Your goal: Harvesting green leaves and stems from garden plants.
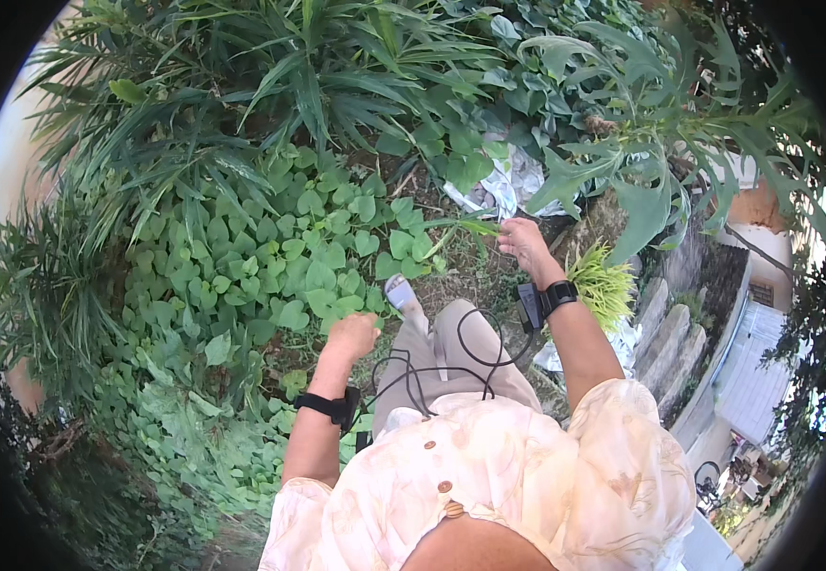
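Note:
My right hand (525,245) is stretched forward with its fingers closed on some narrow green leaf blades (479,227). The blades point left from the fingertips, over a bed of heart-shaped leaves (320,280). Nearer my body, my left hand (353,336) hangs at the edge of that bed with curled fingers. Its palm side is hidden, so whether anything lies inside cannot be seen. A patch of bare soil with thin weeds (449,285) shows between the two hands.
Crumpled whitish sheeting (509,182) lies beyond my right hand. A yellow-green tufted plant (602,282) grows beside my right forearm. Large lobed leaves (645,207) reach in at the right, near stone slabs (663,339). Black cables (413,371) loop across my lap between wrist-strapped devices.

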The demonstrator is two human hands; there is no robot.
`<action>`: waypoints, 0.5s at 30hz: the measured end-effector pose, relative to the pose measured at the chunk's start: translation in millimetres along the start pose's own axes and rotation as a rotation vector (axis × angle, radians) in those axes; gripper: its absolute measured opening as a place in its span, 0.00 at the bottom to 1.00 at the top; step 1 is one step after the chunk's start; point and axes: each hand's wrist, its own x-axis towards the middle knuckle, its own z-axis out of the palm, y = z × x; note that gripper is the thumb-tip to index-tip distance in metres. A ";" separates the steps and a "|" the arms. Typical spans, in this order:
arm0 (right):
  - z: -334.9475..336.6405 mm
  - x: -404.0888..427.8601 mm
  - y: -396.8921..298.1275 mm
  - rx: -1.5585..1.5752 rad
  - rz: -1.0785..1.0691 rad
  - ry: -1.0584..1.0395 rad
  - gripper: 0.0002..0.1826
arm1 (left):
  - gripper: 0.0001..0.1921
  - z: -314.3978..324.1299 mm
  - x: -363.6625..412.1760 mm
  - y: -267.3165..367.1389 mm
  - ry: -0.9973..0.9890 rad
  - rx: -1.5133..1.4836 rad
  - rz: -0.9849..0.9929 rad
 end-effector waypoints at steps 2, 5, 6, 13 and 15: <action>11.2 13.8 7.1 -0.041 0.040 -0.010 0.09 | 0.13 11.5 16.4 -0.7 -0.063 -0.047 0.058; 19.8 41.0 20.0 -0.107 0.094 0.018 0.10 | 0.13 31.2 39.2 -6.5 -0.173 -0.081 0.055; 22.4 53.9 24.5 -0.111 0.119 0.023 0.09 | 0.12 38.3 45.4 -8.8 -0.117 -0.087 0.074; 35.0 165.9 68.5 -0.160 0.160 0.126 0.09 | 0.12 67.2 105.5 -22.3 -0.146 -0.258 -0.027; 40.9 202.1 77.8 -0.436 0.077 0.355 0.12 | 0.12 69.2 130.1 -23.4 -0.173 -0.248 -0.045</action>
